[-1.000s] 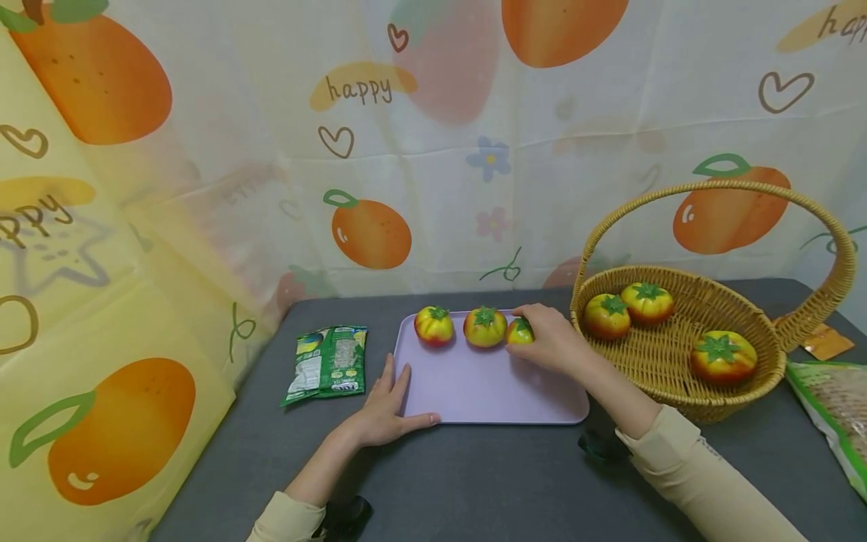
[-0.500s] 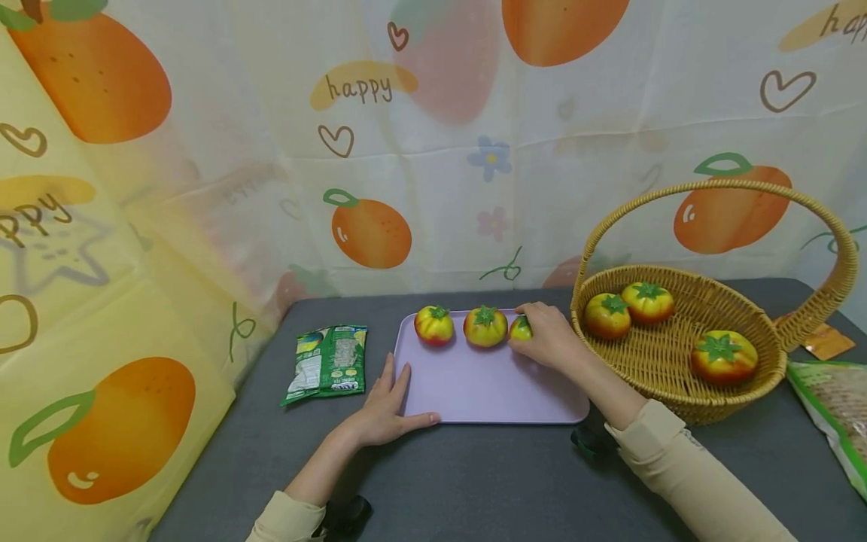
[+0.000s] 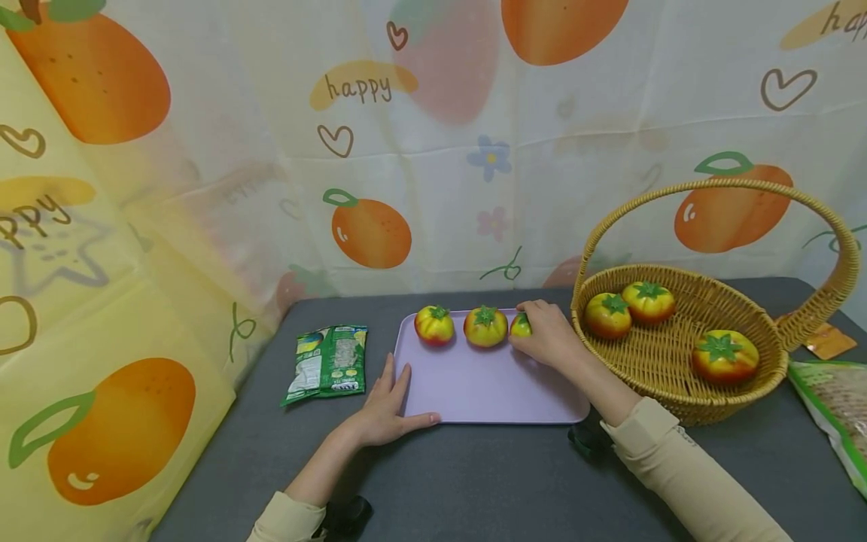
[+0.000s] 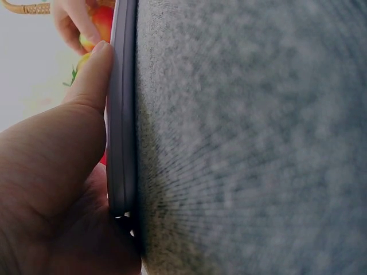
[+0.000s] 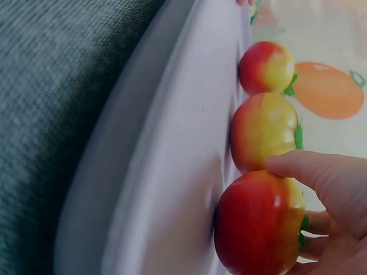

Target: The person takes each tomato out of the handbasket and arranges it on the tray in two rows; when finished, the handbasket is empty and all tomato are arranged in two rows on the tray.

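Note:
Three red-and-yellow tomatoes with green star-shaped tops stand in a row along the far side of a lilac tray (image 3: 474,391): a left tomato (image 3: 434,327), a middle tomato (image 3: 485,328) and a right tomato (image 3: 520,326). My right hand (image 3: 552,337) grips the right tomato, hiding much of it in the head view. In the right wrist view, thumb and fingers lie around its top, and the held tomato (image 5: 258,226) sits close beside the middle one. My left hand (image 3: 387,412) rests at the tray's near left corner, fingers straight and thumb along the front edge.
To the right stands a wicker basket (image 3: 670,376) with a tall handle and three more tomatoes inside. A green packet (image 3: 332,363) lies left of the tray. Another bag (image 3: 836,414) and an orange packet (image 3: 828,342) lie beyond the basket on the dark table (image 3: 474,489).
My right hand has shifted slightly right and away with its tomato, and its forearm has swung a little left. The left hand has stayed in place.

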A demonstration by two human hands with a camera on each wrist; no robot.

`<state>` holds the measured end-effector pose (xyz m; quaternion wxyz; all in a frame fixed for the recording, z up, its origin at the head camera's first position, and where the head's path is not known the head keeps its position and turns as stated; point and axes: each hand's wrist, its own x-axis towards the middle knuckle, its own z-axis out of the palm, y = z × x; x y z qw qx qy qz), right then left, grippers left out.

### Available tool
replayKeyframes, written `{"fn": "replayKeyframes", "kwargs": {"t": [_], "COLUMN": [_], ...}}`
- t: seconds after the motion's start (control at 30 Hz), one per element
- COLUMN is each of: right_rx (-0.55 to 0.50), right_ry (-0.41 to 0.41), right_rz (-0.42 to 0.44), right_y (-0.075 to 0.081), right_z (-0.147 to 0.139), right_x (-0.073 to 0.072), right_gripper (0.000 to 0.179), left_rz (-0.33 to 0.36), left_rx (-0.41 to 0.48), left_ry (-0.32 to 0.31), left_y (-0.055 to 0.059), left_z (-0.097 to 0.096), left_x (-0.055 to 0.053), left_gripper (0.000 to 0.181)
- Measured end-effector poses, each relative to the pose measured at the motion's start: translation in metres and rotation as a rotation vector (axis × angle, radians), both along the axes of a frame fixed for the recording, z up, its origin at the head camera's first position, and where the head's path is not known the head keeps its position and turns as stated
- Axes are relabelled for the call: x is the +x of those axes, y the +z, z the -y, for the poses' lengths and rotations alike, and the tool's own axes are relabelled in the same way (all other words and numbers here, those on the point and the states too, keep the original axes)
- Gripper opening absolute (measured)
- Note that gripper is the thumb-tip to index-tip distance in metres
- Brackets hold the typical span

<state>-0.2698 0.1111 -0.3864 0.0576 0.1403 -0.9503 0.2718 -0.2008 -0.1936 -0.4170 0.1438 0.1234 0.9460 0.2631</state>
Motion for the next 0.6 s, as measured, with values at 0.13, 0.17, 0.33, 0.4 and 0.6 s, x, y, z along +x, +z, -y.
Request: {"fn": "replayKeyframes", "kwargs": {"t": [0.13,0.17,0.33,0.4,0.6], "right_rx": [0.017,0.022,0.036,0.035,0.0], "right_ry": [-0.003,-0.003,0.002,0.009,0.028], "right_rz": [0.014,0.015,-0.019,-0.042,-0.082], "right_y": [0.0,0.0,0.004,0.006,0.017], "right_z": [0.0,0.001,0.002,0.003,0.004], "right_x": [-0.001,-0.001,0.001,0.002,0.009], "right_gripper": [0.055,0.056,0.059,0.059,0.056], "left_rz": [-0.003,-0.004,-0.007,-0.004,0.003], "left_rx": [-0.001,0.0,0.001,0.001,0.008], "left_ry": [-0.002,-0.002,-0.005,-0.003,0.001], "left_y": [0.0,0.001,0.001,0.001,0.0], "left_z": [0.0,0.0,0.0,0.0,0.0], "left_x": [0.0,0.0,0.0,0.0,0.0], "left_gripper": [0.108,0.108,0.108,0.108,0.108]}}
